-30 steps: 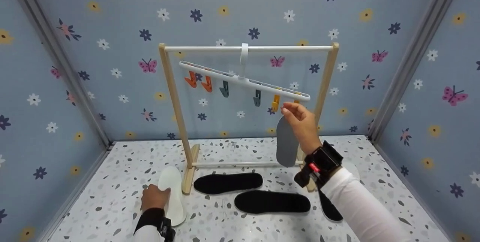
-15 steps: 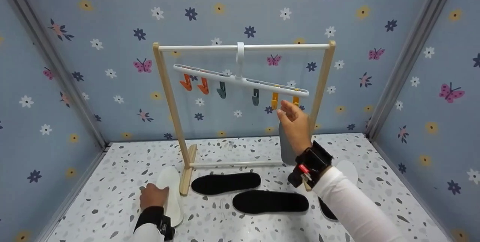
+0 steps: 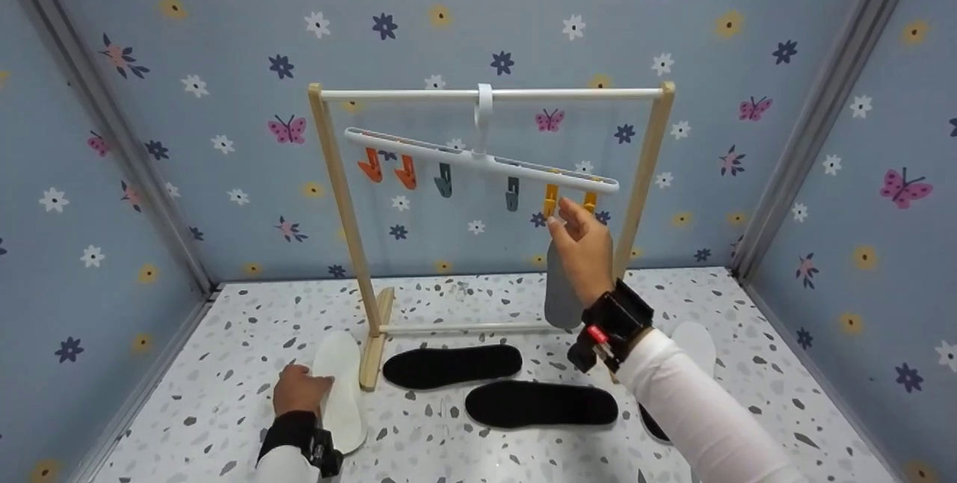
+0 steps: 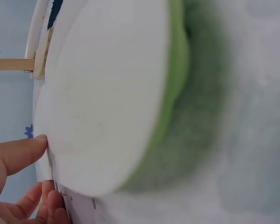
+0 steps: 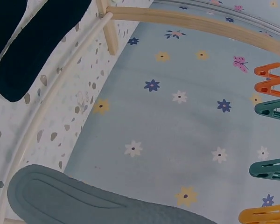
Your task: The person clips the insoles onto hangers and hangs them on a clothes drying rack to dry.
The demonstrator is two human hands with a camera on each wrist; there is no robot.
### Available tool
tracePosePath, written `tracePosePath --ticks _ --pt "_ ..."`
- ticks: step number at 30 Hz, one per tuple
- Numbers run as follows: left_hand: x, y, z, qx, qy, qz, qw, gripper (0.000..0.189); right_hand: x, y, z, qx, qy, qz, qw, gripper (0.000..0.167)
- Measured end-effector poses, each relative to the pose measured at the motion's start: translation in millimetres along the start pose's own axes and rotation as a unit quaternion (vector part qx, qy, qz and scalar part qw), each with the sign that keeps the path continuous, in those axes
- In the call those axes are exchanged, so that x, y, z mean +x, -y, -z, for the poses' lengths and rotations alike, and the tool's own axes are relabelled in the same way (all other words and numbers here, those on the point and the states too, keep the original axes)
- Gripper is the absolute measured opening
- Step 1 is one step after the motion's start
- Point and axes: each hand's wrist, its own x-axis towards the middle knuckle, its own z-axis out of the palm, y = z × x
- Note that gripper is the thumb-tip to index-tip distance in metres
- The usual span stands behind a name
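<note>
My right hand [image 3: 585, 247] is raised below the right arm of the white clip hanger [image 3: 478, 161], its thumb tip by the lower end of the inner yellow clip [image 3: 550, 200]. It seems to hold a grey insole [image 3: 561, 288], which hangs upright behind it; the grip on its upper end is hidden. In the right wrist view the grey insole [image 5: 70, 198] crosses the bottom, with no fingers showing. My left hand [image 3: 300, 392] rests beside a white insole [image 3: 344, 408], thumb touching its edge, other fingers loosely bent. The left wrist view shows its green underside [image 4: 177, 60].
A wooden stand [image 3: 344, 206] carries the hanger, which tilts down to the right. Orange clips [image 3: 405, 173] and dark green clips [image 3: 512, 195] hang from it. Black insoles [image 3: 452, 366] lie in front. Another white insole [image 3: 694, 345] and a partly hidden black one lie at right.
My right hand has shifted slightly left towards the inner yellow clip, thumb and forefinger now parted. The grey insole moved along with it. My left hand has barely moved.
</note>
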Motion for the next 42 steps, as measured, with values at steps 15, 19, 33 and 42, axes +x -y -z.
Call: tracePosePath --ticks 15,19,33,42 --pt "7.8 2.2 -2.2 0.026 -0.013 -0.031 0.9991 0.034 -0.7 4 -1 -0.015 -0.01 -0.015 0.9997 0.046" --pt "8.3 1.5 -1.3 0.019 -0.006 -0.022 0.9996 0.041 -0.6 4 -1 -0.022 -0.003 -0.026 0.9994 0.047" --pt "1.5 -7.1 6.5 -0.132 -0.025 0.045 0.9899 0.042 4.7 9 -1 -0.021 0.015 -0.037 0.999 0.048" --pt "-5.9 -10.2 26.0 -0.199 0.017 0.078 0.9767 0.047 9.6 7 1 -0.01 0.006 -0.04 0.9991 0.048"
